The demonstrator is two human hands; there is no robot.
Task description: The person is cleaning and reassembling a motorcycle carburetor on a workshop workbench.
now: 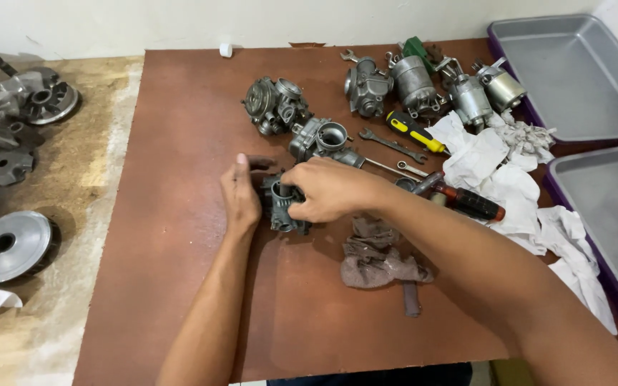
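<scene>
Grey metal fills my hands right now. I hold a small carburetor (284, 206) in the middle of the brown surface (180, 286). My left hand (241, 196) presses flat on its left side, fingers together and pointing up, to keep it from sliding. My right hand (330, 189) curls over the top and right side, fingers closed on the body. I cannot see what my fingertips do under there, because my hand hides them.

I think I am at the step of holding the part steady and working on its top, turning it or pulling a bit loose. The next move needs a firm hold with the left hand and a careful twist or lift with the right, so no tiny piece drops.

Just beyond it sits another carburetor (323, 139) with a round open mouth. Far right are more grey parts (423, 89) in a row. A yellow-handled screwdriver (413, 130) and a spanner (391, 145) lie near them. A red and black tool (470, 202) lies right of my wrist. A dirty rag (377, 257) lies near me, under my right arm. White paper wipes (495, 179) are piled by two grey trays (581, 78).
</scene>
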